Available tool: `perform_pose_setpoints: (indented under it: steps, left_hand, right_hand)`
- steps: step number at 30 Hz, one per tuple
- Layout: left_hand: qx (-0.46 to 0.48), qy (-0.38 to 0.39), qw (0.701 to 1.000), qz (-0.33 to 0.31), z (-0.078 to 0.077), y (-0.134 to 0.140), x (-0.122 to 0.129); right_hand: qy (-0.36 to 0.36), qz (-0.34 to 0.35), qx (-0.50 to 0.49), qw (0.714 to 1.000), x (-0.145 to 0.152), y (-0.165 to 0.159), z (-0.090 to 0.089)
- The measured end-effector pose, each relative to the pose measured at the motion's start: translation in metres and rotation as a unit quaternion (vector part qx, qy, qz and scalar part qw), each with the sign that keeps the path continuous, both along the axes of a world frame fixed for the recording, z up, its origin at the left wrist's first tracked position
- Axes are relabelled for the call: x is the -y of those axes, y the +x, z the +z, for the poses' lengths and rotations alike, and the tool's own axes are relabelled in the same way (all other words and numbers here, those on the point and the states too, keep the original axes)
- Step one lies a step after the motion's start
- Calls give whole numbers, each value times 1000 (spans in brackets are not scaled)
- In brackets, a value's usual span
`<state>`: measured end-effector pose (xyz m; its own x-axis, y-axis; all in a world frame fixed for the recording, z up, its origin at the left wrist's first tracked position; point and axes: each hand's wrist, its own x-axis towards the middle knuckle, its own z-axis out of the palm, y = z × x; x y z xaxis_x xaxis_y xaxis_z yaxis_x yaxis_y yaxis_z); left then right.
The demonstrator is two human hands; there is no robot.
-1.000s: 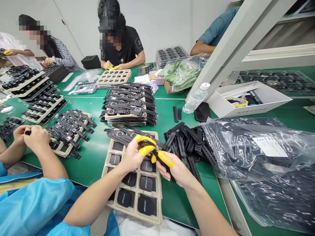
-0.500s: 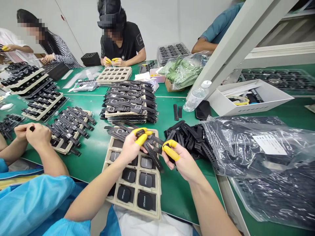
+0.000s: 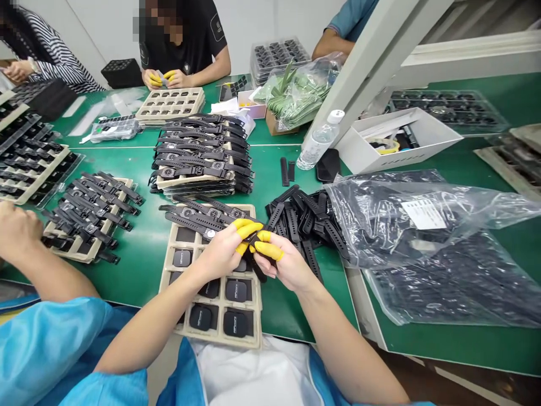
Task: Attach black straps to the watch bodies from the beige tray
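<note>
My left hand and my right hand meet above a beige tray, both with yellow finger covers. Between my left fingers is a black smartwatch, mostly hidden by them. My right fingers pinch a black watch strap close against the watch; its lower end hangs under the hand. Whether strap and watch are joined cannot be seen. Square black watch cases sit in the tray's near pockets, and several strapped watches lie across its far end.
Loose black straps are heaped right of the tray, beside plastic bags of straps. Behind stand stacked watch trays, a water bottle and a white box. A co-worker's arm rests at the left; another person sits opposite.
My hands have come together, the right one moving left to meet the left over the tray. The whole view has shifted with my head.
</note>
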<state>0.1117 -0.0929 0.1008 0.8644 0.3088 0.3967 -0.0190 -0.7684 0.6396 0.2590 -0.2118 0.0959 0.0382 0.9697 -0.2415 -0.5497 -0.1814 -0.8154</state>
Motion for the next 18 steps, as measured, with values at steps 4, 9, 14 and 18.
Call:
perform_pose_setpoints:
  steps: [4,9,14,18]
  left_hand:
    - [2,16,1000,17,-1,-1,1]
    - [-2,44,999,13,-2,0,1]
    - [-17,29,999,-10,9,-1,2]
    - [-25,58,998,-8,14,-3,4]
  right_hand:
    - [0,-18,-41,999,-2,-3,4]
    - [-14,-35,-111,993,-2,-6,5]
    - [-16,-48,-127,991,-2,-6,6]
    - [-19,-37,-110,993,-2,-4,6]
